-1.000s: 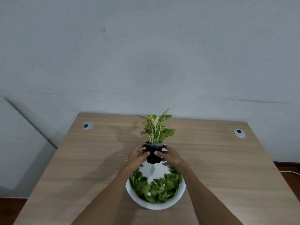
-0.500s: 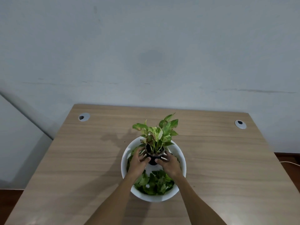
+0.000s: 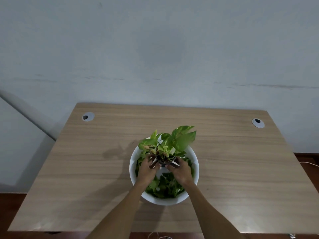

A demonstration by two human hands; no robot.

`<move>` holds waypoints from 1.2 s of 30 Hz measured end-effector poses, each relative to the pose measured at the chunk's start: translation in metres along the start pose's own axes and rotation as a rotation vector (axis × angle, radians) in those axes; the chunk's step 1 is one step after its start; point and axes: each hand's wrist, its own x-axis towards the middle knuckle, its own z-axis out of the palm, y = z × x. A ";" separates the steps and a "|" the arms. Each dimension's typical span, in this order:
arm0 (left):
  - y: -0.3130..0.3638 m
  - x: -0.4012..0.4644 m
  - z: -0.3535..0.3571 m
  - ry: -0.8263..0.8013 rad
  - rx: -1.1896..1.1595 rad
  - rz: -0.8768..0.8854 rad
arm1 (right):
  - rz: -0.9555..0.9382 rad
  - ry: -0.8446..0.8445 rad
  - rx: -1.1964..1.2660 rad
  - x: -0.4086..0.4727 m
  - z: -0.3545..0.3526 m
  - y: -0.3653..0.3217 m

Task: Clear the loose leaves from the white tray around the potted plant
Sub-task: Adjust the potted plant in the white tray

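Observation:
A small potted plant (image 3: 170, 144) with green and variegated leaves stands in a dark pot at the middle of a round white tray (image 3: 194, 157). My left hand (image 3: 146, 170) grips the pot from the left and my right hand (image 3: 181, 171) grips it from the right. The pot itself is mostly hidden behind my fingers and the foliage. Several loose green leaves (image 3: 164, 186) lie in the tray around the pot, thickest at the near side.
The tray sits on a wooden desk (image 3: 86, 169) against a grey wall. Two round cable grommets (image 3: 88, 116) (image 3: 258, 123) sit at the desk's far corners. A white cable (image 3: 309, 163) runs off at the right edge.
Both hands have lowered the potted plant from above the tray's far side down into the middle of the tray, and still hold it. The camera has tilted downward.

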 end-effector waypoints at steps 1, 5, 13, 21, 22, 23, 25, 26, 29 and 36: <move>0.000 0.000 0.000 0.001 0.012 0.000 | 0.003 0.005 -0.007 -0.001 0.000 -0.001; -0.003 -0.001 0.000 -0.001 0.031 0.001 | 0.001 0.010 0.001 -0.007 0.002 -0.006; -0.021 0.001 -0.003 0.016 0.071 0.011 | -0.004 -0.001 0.024 -0.015 0.007 -0.005; -0.021 -0.008 -0.019 0.015 0.412 0.220 | -0.022 0.097 -0.182 -0.024 -0.004 -0.007; -0.020 -0.009 -0.026 0.057 0.529 0.263 | -0.027 0.129 -0.196 -0.027 -0.010 -0.009; -0.018 -0.009 -0.034 0.108 0.635 0.314 | -0.038 0.166 -0.225 -0.031 -0.015 -0.009; -0.014 -0.007 -0.047 0.127 0.829 0.417 | -0.067 0.250 -0.326 -0.036 -0.026 -0.005; -0.013 -0.005 -0.051 0.085 0.920 0.456 | -0.084 0.266 -0.395 -0.036 -0.030 -0.002; -0.016 0.002 -0.058 -0.073 1.132 0.469 | -0.168 0.180 -0.589 -0.032 -0.034 0.000; -0.037 0.002 -0.057 -0.182 1.355 0.523 | -0.208 -0.155 -1.007 -0.022 -0.030 0.013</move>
